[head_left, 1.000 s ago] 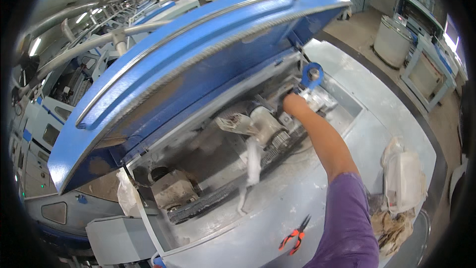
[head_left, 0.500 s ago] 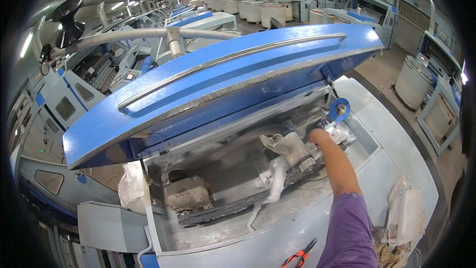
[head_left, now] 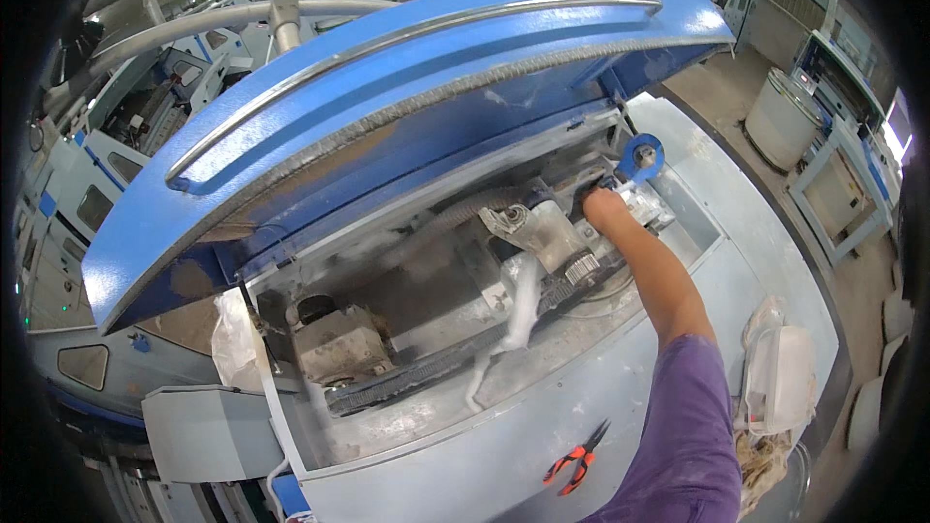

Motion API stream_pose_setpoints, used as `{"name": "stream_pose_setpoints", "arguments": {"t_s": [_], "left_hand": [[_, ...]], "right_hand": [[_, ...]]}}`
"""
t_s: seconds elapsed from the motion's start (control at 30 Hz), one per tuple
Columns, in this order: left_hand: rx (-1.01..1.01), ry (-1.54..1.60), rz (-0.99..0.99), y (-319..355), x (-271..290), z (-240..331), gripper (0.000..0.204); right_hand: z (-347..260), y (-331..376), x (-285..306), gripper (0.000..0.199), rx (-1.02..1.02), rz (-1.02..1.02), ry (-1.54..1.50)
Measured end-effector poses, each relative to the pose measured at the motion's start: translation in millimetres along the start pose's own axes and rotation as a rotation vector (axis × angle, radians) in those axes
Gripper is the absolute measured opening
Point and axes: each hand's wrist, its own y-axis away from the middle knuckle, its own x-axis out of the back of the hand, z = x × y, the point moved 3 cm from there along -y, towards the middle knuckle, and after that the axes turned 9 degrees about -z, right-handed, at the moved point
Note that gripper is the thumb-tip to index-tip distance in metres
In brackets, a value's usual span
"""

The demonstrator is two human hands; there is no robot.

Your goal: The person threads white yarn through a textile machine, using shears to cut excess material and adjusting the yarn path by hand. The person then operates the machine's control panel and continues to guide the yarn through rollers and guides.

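My right arm, in a purple sleeve, reaches into the open bay of a grey machine [head_left: 465, 473]. My right hand [head_left: 603, 211] is down among the parts at the bay's right end, its fingers curled and mostly hidden; what they hold cannot be made out. Just right of it stands a blue ring-shaped wheel [head_left: 641, 157]. Left of the hand sits a grey cast housing [head_left: 544, 237] with a toothed knob [head_left: 583, 268]. White fibre [head_left: 523, 305] trails from below the housing onto the bay floor. My left hand is out of view.
A raised blue lid [head_left: 417, 48] with a long metal handle spans the bay. Pliers with orange-and-black grips [head_left: 572, 470] lie on the front panel. At right are a clear plastic box [head_left: 780, 378] and crumpled cloth [head_left: 763, 470]. A dusty motor-like block [head_left: 339, 344] fills the bay's left end.
The view has tilted down and closer, so the lid and bay sit higher and the pliers show whole. My right hand stays at the same parts beside the blue wheel.
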Motion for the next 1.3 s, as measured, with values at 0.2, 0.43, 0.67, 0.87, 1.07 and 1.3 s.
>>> {"name": "stream_pose_setpoints", "arguments": {"t_s": [0.2, 0.43, 0.67, 0.87, 1.07, 1.3], "left_hand": [[0.055, -0.112, 0.045, 0.9, -7.0, 23.8, 0.038], [-0.051, -0.229, 0.085, 4.9, -17.4, 72.8, 0.024], [-0.049, -0.216, 0.047, 0.0, -16.0, 64.3, 0.020], [0.044, -0.176, 0.025, -9.7, -23.9, 51.1, 0.019], [-0.045, -0.125, 0.023, -9.9, -21.4, 49.9, 0.018], [-0.022, -0.107, -0.001, -6.7, -11.0, 17.8, 0.033]], "right_hand": [[13.3, 5.7, 6.4, 0.017, -0.022, 0.130, -0.237], [23.2, 1.4, -6.1, 0.023, -0.066, -0.018, -1.373], [40.3, -2.5, 25.2, 0.020, -0.120, 0.172, -0.773], [9.8, 0.4, 8.2, 0.016, -0.008, -0.275, -0.168], [0.9, 9.7, 21.5, 0.017, -0.195, -0.562, -0.345], [-4.6, -3.3, 8.2, 0.021, -0.041, -0.231, 0.022]]}}
